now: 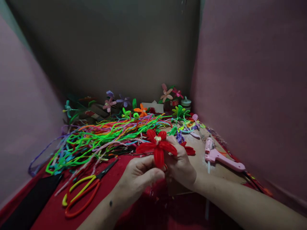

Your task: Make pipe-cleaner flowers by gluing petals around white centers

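Observation:
A red pipe-cleaner flower (157,147) with a pale yellow centre faces me in the middle of the view. My left hand (144,174) pinches its lower petal between thumb and fingers. Behind the right-hand petals, my right hand (181,163) is closed around the back of the flower; its fingertips are partly hidden. Other red petals (189,149) show just beyond my right hand. Scissors (91,188) with one yellow and one red-orange handle lie on the red cloth to the left of my left hand.
A heap of colourful pipe cleaners (103,137) spreads behind my hands. On the right, a pink glue gun (223,158) rests on a brown board (196,159). Several finished flowers (166,95) stand along the back wall. A black flat object (33,201) lies at front left.

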Demonstrator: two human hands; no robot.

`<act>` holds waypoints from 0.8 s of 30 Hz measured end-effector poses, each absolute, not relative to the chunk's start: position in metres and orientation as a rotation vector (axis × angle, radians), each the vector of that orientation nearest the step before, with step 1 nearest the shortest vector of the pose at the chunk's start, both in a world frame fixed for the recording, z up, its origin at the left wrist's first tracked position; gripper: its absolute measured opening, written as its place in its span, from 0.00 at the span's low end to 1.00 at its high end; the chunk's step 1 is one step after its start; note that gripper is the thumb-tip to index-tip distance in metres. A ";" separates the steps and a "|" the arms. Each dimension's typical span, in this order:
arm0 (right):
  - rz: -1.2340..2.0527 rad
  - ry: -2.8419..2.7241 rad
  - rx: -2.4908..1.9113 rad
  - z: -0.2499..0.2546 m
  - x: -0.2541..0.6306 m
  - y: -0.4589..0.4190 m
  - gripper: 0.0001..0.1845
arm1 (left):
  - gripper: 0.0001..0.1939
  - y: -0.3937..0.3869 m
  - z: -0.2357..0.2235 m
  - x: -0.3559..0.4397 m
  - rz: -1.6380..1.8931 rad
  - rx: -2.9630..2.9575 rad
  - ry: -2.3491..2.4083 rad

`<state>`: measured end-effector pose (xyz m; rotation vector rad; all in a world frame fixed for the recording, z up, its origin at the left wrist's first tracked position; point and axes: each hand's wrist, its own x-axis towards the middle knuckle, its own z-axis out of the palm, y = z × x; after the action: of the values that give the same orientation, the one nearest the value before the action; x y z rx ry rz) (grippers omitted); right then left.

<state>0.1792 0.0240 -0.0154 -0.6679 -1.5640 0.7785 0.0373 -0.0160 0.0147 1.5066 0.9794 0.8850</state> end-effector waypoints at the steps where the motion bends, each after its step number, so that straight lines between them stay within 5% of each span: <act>1: 0.924 -1.482 -0.674 -0.014 0.178 0.025 0.06 | 0.09 -0.015 0.015 0.036 0.889 1.514 0.983; 6: 1.510 -1.021 -0.592 -0.014 0.173 0.033 0.06 | 0.07 -0.006 0.005 0.032 1.243 1.890 1.330; 9: 1.630 -0.869 -0.593 -0.020 0.170 0.036 0.09 | 0.15 -0.001 -0.009 0.036 1.278 2.161 1.459; 12: 1.625 -0.821 -0.597 -0.024 0.166 0.035 0.11 | 0.21 -0.001 -0.019 0.042 1.157 2.300 1.545; 18: 1.587 -0.824 -0.664 -0.022 0.160 0.027 0.12 | 0.09 -0.001 -0.024 0.049 0.914 2.467 1.857; 24: 1.511 -0.906 -0.664 -0.026 0.158 0.025 0.11 | 0.09 0.005 -0.026 0.045 1.012 2.340 1.718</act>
<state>0.1584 0.0246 -0.0263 -0.6639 -0.9056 1.5110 0.0451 0.0052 -0.0257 2.3399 1.7183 1.0125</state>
